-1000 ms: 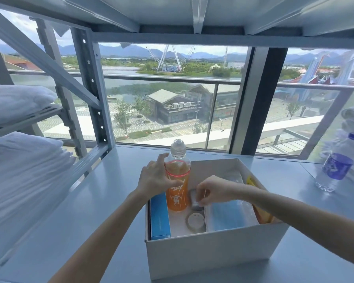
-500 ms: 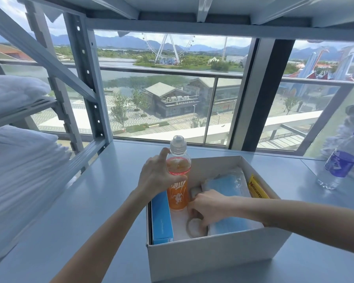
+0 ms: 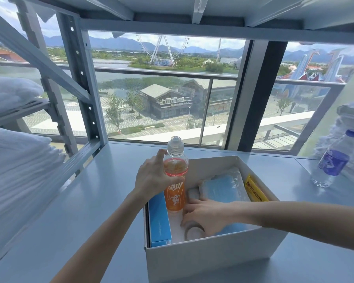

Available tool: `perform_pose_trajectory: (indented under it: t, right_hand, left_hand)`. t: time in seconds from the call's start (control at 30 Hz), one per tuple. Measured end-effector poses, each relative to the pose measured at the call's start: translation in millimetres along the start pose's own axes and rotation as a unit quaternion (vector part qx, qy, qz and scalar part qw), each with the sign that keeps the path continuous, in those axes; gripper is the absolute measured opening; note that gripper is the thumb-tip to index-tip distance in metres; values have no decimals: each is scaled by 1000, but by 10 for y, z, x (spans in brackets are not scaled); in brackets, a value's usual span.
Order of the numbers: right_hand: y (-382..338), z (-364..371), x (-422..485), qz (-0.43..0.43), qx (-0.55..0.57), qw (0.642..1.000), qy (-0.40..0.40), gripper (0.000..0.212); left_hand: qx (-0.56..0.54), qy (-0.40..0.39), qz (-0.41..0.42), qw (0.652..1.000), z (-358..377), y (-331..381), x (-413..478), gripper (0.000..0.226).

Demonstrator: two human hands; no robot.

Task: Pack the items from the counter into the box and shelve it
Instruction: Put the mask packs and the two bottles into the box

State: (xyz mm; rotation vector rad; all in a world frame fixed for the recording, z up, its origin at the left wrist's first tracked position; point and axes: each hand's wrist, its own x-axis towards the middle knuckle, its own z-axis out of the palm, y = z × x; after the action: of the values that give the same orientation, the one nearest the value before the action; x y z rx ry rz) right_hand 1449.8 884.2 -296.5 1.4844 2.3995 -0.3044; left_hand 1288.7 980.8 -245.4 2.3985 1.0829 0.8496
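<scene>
Box [image 3: 213, 260] sits open on the grey tabletop [image 3: 90, 201]. The left hand [image 3: 151, 178] grips an upright orange drink bottle [image 3: 175, 193] inside it, beside a blue carton [image 3: 159, 219]. The right hand [image 3: 204, 215] curls over a tape roll [image 3: 192, 231], crowded by a blue packet [image 3: 223, 188] and a yellow packet [image 3: 254, 190]. A water bottle [image 3: 331, 160] stands well apart on the right, with folded white linens [image 3: 14, 160] on the left

The left hand [image 3: 151, 176] grips the orange bottle [image 3: 175, 193], which stands upright inside the white box [image 3: 202, 260]. The right hand [image 3: 206, 217] reaches into the box, its fingers curled over a round roll [image 3: 192, 231] that lies between a blue carton [image 3: 159, 219] and a blue pack [image 3: 225, 186].
</scene>
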Motion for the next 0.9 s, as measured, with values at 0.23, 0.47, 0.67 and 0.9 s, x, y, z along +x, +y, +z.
perform_pose_trajectory:
  t: [0.23,0.47,0.67,0.9]
  right_hand:
    - [50,8,-2,81,64,995,13,67]
    - [274,-354,-143,145,129,968,158,15]
    - [627,-706,-258,261,159,909,285,8]
    - [492,-511,11,222,84,939,250,9]
  left_hand:
    - [4,3,4,1000,12,-13,3,78]
    - [3,-1,1,1000,2,-16,4,77]
    - [3,-6,0,1000,-3,2,5,78]
    - [4,-8,3,1000,-16,16,-13,77]
